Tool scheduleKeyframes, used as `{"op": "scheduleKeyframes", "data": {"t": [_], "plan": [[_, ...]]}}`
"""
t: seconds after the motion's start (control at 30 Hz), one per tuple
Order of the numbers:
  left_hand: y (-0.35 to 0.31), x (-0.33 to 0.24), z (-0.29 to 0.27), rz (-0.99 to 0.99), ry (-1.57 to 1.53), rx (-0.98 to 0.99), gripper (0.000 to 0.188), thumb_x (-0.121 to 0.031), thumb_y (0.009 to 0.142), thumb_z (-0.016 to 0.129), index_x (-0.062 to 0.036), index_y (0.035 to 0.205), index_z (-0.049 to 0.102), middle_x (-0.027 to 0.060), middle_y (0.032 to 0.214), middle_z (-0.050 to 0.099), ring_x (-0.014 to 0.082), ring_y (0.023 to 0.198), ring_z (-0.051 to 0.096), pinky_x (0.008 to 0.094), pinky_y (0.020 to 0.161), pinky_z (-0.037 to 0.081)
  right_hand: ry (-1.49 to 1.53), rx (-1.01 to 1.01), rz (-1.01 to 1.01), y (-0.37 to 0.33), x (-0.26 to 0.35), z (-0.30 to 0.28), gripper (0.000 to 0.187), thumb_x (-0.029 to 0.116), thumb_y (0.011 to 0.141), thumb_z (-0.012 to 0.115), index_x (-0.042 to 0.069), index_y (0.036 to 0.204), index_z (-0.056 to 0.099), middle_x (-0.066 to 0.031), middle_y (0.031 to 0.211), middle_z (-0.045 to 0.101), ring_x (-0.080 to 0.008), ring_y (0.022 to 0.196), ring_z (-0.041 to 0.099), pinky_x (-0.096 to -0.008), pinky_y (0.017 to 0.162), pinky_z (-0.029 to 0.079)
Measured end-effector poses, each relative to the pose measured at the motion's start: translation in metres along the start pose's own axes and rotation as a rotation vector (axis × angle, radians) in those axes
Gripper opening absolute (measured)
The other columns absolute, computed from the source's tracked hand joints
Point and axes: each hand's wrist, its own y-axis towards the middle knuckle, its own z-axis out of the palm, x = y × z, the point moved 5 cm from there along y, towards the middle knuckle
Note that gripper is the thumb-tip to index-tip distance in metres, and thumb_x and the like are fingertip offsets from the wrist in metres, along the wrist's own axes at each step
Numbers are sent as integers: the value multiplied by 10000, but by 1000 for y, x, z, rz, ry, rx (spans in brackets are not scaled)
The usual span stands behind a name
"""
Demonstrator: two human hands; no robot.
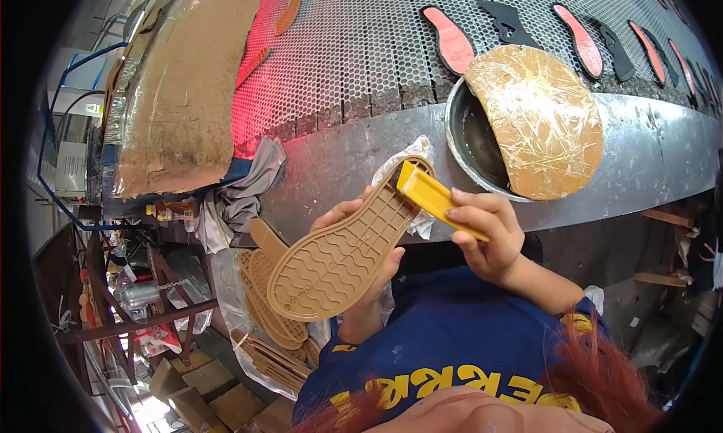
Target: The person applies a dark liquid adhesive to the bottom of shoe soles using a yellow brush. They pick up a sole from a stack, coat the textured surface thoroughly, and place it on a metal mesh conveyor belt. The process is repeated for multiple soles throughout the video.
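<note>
My right grip (491, 233) pinches a yellow tool (440, 199); my left grip (382, 276) clasps the tan sole (343, 256) by its edges, so left's nearer. Sole sits at 9 o'clock from right, long axis 7 to 1, heel at 1. Tool head overlaps heel; can't confirm contact. Pot (453, 135): 1 o'clock from right.

A person wears a short-sleeved, navy-blue shirt (452, 312), its bold yellow lettering (463, 376) curving across the chest and more yellow print (581, 323) at the right shoulder. Forearms and hands (493, 241) are bare. Long, loose hair (602, 384) falls over both sides; a small pale mark (397, 350) dots the fabric.
</note>
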Motion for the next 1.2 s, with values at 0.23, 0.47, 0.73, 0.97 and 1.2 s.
{"op": "scheduleKeyframes", "data": {"t": [0.23,0.47,0.73,0.97,1.2], "plan": [[9,-5,12,-63,-77,-14,751,-33,688,793,-39,1292,346,203,1319,439,318,1248,444,433,1060,366,61,65,-182,1,23,17,315,254,784,726,0,957,658,-160,979,616,-248,784,651,-294,636,543],[8,1,6,-191,-124,-89,685,-26,703,780,-17,1269,396,219,1360,413,291,1227,475,390,1034,414,91,84,-243,1,30,22,343,287,782,724,-10,943,666,-172,969,628,-214,739,642,-266,579,537],[16,-9,14,-137,348,-14,710,33,701,751,-9,1282,346,193,1319,440,255,1257,438,341,1043,376,91,62,-320,9,53,32,345,300,746,741,-6,892,682,-145,881,637,-188,744,631,-247,562,530],[14,19,0,-343,129,33,691,28,696,735,-31,1284,377,173,1317,446,217,1263,422,323,1049,351,218,42,-368,23,73,40,348,295,754,741,-28,867,676,-157,872,631,-195,690,662,-236,553,550],[16,24,0,-352,-230,15,678,58,672,738,-30,1255,403,93,1196,549,148,1156,513,292,1012,403,211,193,-447,28,87,50,410,332,830,681,-63,933,641,-195,956,577,-232,808,603,-270,656,567]]}}
